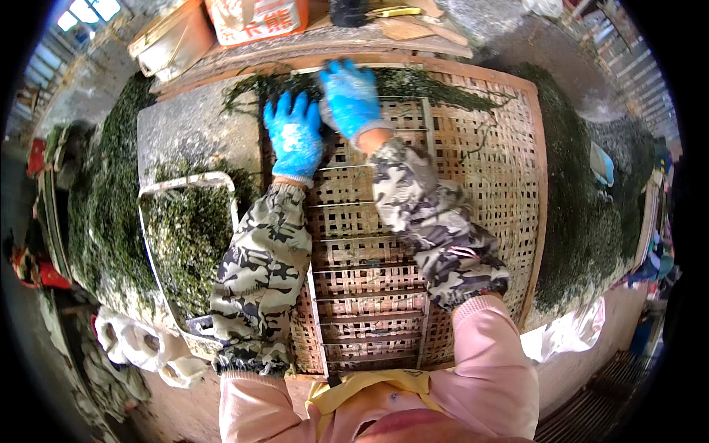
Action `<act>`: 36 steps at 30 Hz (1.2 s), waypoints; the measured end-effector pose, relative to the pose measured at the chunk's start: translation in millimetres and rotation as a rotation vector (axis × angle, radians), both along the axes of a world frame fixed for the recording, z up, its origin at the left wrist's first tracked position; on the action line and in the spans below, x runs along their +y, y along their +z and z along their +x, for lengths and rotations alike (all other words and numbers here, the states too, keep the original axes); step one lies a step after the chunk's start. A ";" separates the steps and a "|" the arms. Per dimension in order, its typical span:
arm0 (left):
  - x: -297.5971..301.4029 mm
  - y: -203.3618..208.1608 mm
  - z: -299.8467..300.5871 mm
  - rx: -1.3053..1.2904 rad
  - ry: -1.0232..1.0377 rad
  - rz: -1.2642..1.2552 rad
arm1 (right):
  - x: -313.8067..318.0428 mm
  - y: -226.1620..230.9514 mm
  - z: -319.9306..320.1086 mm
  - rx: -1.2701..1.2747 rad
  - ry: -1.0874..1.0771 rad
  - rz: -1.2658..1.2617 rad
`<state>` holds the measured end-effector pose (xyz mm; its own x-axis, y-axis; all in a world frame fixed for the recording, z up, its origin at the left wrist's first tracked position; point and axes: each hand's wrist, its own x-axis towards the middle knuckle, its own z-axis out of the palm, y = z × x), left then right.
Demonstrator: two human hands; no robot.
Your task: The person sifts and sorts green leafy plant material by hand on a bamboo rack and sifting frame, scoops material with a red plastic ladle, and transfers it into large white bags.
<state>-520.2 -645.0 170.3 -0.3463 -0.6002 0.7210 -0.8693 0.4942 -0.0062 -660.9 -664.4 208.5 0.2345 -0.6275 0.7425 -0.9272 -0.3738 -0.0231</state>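
Both my hands wear blue-coated gloves. My left hand (294, 140) lies palm down with fingers spread, at the left side of a metal rack with crossbars (369, 238). This rack rests on a woven lattice tray (487, 192) with a wooden rim. To its right and farther forward, my right hand (348, 96) is slightly blurred, its fingers stretched toward the far rim. Dark green strands, like seaweed, (436, 90) lie along that far edge, beside and under the right hand. Whether any are between its fingers is hidden.
A white-rimmed basin (235, 199) of chopped green matter stands at the left, by a grey board (199, 133). Green heaps (111, 199) flank the tray on both sides. Beyond it, a wooden shelf (310, 48) bears a pale bucket (173, 44) and a yellow-handled tool (396, 12).
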 end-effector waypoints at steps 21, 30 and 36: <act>-7.9 21.7 -16.6 -0.295 0.031 0.298 | 66.3 30.9 -147.6 -0.088 -0.056 0.186; 4.7 21.0 -130.9 -0.212 -0.235 0.266 | 44.5 26.1 -163.6 0.200 -0.425 0.485; 0.8 13.2 -155.2 -0.135 -0.227 0.284 | 18.4 11.6 -187.5 0.245 -0.360 0.267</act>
